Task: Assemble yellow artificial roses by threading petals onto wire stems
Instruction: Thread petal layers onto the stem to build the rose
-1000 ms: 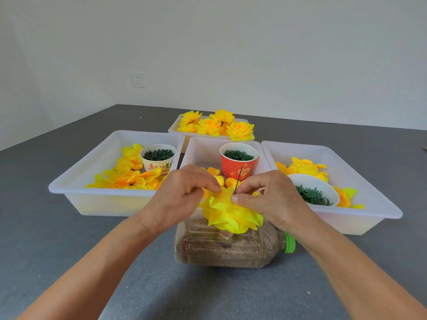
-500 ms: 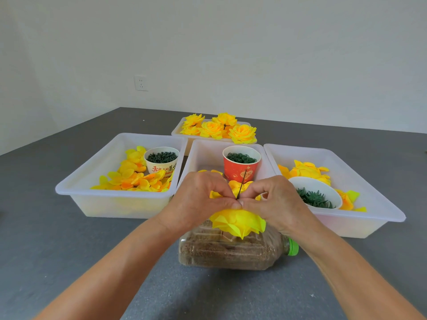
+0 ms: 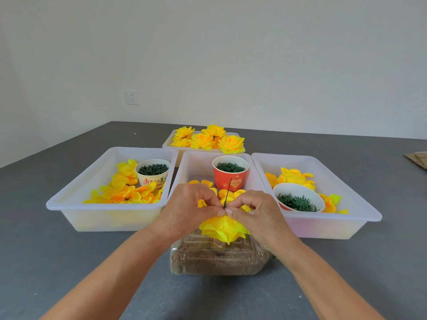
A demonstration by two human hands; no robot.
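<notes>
Now that both thumbs have closed together, the left hand [image 3: 184,211] and right hand [image 3: 256,213] pinch the rose head [image 3: 223,228] beneath their fingers, seating it lower on the wire stem [image 3: 227,192].

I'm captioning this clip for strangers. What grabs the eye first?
Both hands, left hand and right hand, pinch a yellow rose on a thin wire stem at centre, above a lying bottle. Finished roses fill the far tray.
</notes>
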